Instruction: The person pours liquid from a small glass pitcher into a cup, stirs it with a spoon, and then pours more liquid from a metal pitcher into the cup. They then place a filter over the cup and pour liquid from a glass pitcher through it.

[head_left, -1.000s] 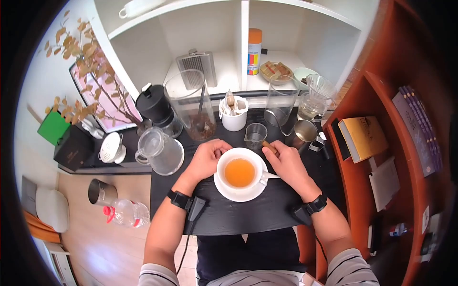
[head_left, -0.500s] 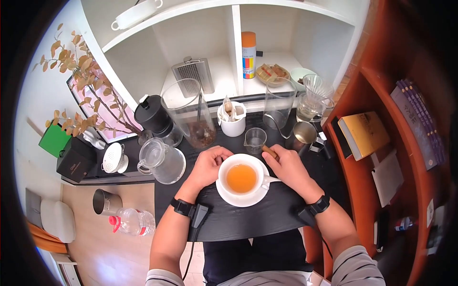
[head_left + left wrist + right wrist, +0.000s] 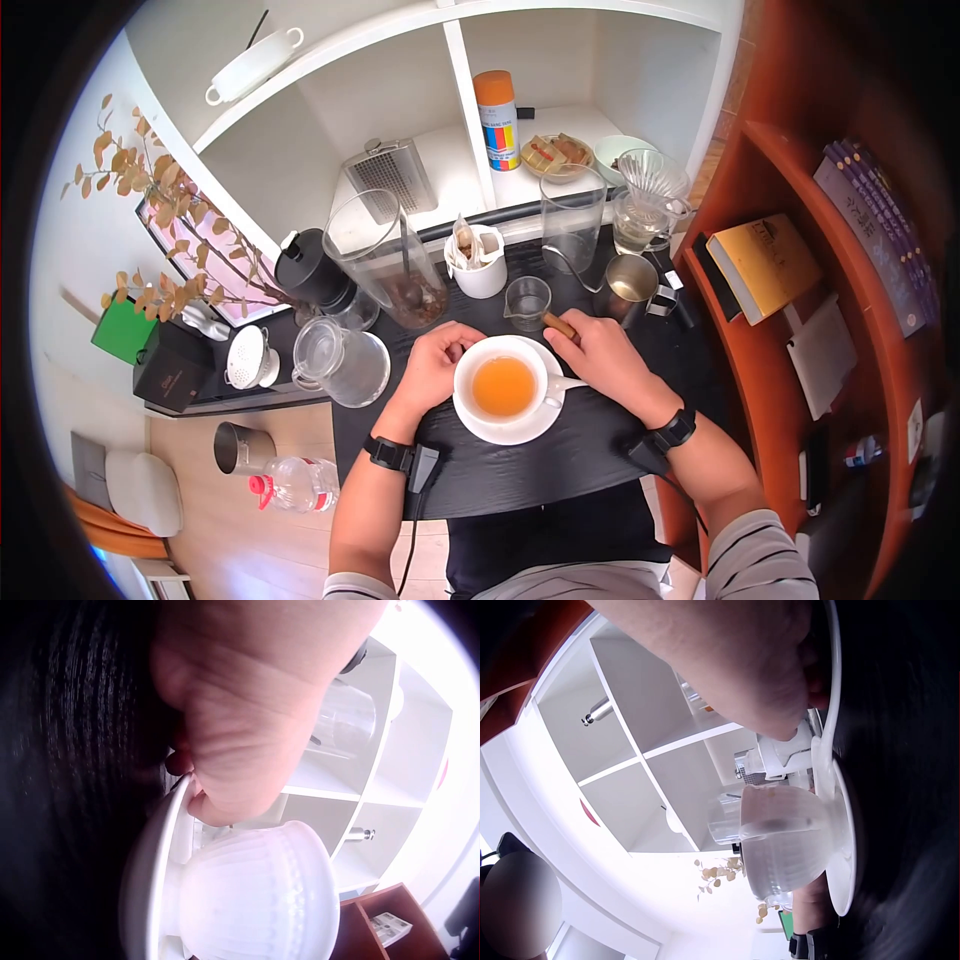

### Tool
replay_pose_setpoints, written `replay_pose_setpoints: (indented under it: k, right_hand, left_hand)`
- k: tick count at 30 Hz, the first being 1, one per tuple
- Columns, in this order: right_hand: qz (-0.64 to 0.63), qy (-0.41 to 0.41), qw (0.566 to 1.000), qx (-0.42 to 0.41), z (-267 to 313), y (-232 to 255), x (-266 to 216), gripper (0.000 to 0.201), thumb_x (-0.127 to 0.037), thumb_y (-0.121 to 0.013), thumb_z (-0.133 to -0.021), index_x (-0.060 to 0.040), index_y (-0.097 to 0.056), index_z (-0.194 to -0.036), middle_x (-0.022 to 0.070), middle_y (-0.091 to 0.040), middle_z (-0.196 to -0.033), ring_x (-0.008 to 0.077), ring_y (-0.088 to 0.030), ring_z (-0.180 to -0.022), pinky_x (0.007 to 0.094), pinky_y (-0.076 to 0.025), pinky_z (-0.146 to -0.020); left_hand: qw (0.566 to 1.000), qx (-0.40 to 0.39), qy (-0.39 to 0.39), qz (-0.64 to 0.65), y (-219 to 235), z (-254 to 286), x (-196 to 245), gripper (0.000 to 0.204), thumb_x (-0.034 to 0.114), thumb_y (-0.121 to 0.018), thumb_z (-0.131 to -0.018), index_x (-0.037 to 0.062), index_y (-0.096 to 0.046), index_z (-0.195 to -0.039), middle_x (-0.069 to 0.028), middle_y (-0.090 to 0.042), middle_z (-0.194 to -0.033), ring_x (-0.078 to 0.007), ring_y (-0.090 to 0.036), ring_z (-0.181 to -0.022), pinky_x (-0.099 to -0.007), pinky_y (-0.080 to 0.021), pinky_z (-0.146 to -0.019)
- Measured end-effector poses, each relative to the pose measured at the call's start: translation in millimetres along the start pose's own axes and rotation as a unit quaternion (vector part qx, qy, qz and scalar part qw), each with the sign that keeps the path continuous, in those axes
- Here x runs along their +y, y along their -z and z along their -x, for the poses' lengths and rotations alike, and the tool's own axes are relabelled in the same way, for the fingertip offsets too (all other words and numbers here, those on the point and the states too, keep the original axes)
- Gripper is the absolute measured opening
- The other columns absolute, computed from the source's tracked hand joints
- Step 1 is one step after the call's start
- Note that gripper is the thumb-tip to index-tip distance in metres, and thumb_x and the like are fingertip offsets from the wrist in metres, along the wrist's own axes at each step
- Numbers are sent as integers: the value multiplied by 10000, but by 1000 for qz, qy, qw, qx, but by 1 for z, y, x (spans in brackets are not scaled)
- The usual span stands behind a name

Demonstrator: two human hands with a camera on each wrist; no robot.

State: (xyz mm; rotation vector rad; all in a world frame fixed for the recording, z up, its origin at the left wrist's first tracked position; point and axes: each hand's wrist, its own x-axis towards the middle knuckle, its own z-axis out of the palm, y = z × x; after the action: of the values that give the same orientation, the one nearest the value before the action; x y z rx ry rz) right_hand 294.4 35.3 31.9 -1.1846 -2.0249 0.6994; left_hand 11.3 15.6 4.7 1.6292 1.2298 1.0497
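Observation:
A white cup (image 3: 533, 385) of amber liquid stands on a white saucer (image 3: 505, 435). Past the saucer's right edge reaches a white handle (image 3: 573, 383), like a spoon's. My left hand (image 3: 438, 365) rests beside the cup with loosely curled fingers; in the left wrist view its fingertips are right at the saucer's rim. On the cup's other side, my right hand (image 3: 605, 360) lies on the black table (image 3: 540, 480), fingers loosely bent. A brown wooden handle (image 3: 559, 324) overlaps its fingers, close to a small glass pitcher (image 3: 527, 300). The right fingertips are partly hidden.
A lidded glass jug (image 3: 345, 370) stands at the left, near a black grinder (image 3: 310, 265) and a tall glass cylinder (image 3: 395, 260). Behind the cup are a white holder (image 3: 478, 275) with packets and another clear glass (image 3: 572, 225). A metal mug (image 3: 628, 285) is at right.
The head view has turned slightly, so the scene sits lower and tilted. Both hands, the cup and the saucer keep the same places relative to each other.

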Motion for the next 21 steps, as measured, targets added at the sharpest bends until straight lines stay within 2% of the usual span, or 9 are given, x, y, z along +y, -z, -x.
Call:
replay_pose_setpoints:
  k: [3, 6, 8, 10, 12, 13, 15, 21]
  right_hand:
    - [0, 12, 1000, 7, -2, -1, 2, 302, -273, -700, -1025, 22, -661, -972, 231, -647, -700, 429, -675, -666, 460, -492, -587]
    - [9, 7, 1000, 3, 0, 0, 0, 319, -286, -704, -1022, 18, -651, -945, 232, -638, -687, 437, -667, -661, 473, -490, -588]
    - [26, 0, 1000, -8, -1, 1, -3, 343, -298, -701, -1017, 15, -628, -896, 250, -662, -710, 459, -686, -719, 523, -534, -640]
    - [27, -4, 1000, -12, -1, 1, -5, 347, -304, -698, -1019, 14, -632, -899, 250, -665, -714, 458, -688, -725, 522, -535, -648]
    - [14, -5, 1000, -5, 0, 0, -2, 356, -315, -693, -1022, 15, -635, -900, 252, -666, -717, 455, -690, -731, 522, -536, -660]
    - [14, -4, 1000, 0, -1, -1, -1, 356, -315, -693, -1022, 15, -635, -900, 252, -666, -717, 455, -690, -731, 522, -536, -660]
    - [3, 4, 1000, -4, -1, -1, 3, 331, -298, -704, -1024, 29, -679, -983, 236, -646, -695, 418, -667, -644, 462, -481, -583]
    - [-2, 7, 1000, 11, -1, -3, 5, 351, -309, -706, -1020, 33, -673, -949, 241, -656, -711, 418, -676, -664, 463, -493, -603]
  left_hand:
    - [999, -2, -13, -30, 1, 0, 1, 208, 48, -829, -840, 47, -794, -1045, 29, -623, -863, -32, -439, -660, -211, -394, -620]
    - [1000, 4, 4, -1, -1, 1, -5, 195, 61, -833, -855, 51, -795, -1046, 24, -628, -865, -28, -442, -664, -211, -394, -619]
    - [999, -14, -9, -46, 4, 0, -6, 247, 58, -853, -879, 9, -750, -1098, 21, -695, -952, -30, -620, -810, -206, -505, -735]
    - [999, -10, -7, -42, 3, 1, -5, 247, 49, -856, -872, 11, -751, -1092, 20, -702, -947, -29, -620, -808, -201, -503, -735]
    - [1000, 7, -3, -3, 0, 0, -8, 185, 81, -832, -874, 48, -796, -1052, 27, -632, -870, -35, -459, -671, -215, -402, -616]
    - [1000, 6, -7, -5, 1, 0, -9, 185, 81, -832, -874, 48, -796, -1052, 27, -632, -870, -35, -459, -671, -215, -402, -616]
    - [999, -7, 6, -41, 4, 0, -12, 246, 38, -845, -881, 7, -739, -1101, 21, -728, -944, -32, -644, -822, -206, -519, -745]
    - [1000, -9, 1, -10, 5, 0, -18, 232, 19, -826, -898, -3, -730, -1108, -11, -757, -955, -45, -678, -837, -213, -540, -759]
